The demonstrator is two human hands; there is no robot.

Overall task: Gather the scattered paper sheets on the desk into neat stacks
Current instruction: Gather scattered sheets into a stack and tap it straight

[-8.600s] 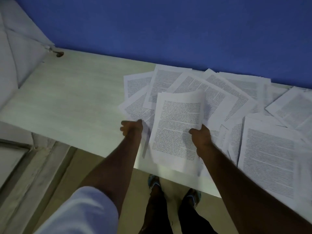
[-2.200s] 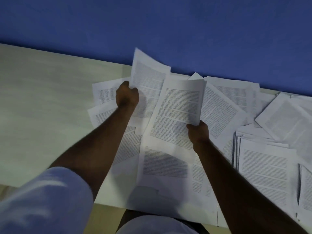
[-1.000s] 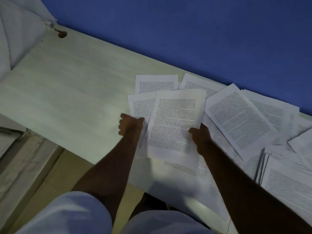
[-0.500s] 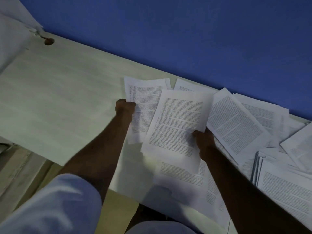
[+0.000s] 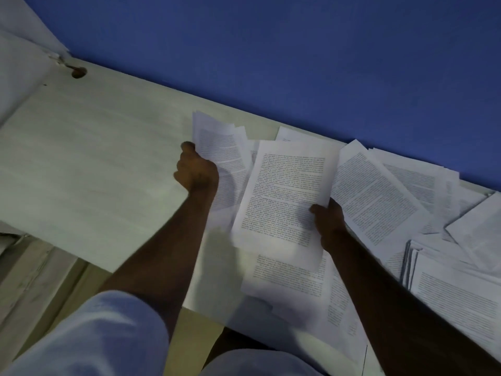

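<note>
At centre frame, above the desk (image 5: 89, 169), a held bundle of sheets (image 5: 284, 202) is pinched at its four o'clock edge by the right hand (image 5: 329, 221). At nine o'clock, the left hand (image 5: 196, 172) grips more loose pages (image 5: 217, 142). Toward three o'clock, scattered sheets (image 5: 379, 196) overlap; a gathered stack (image 5: 455, 294) lies at five o'clock. Judging by this, much remains unsorted.

Dim bluish light, soft focus throughout, arm shadows on the desk (image 5: 89, 169), wide-angle bowing at edges
</note>
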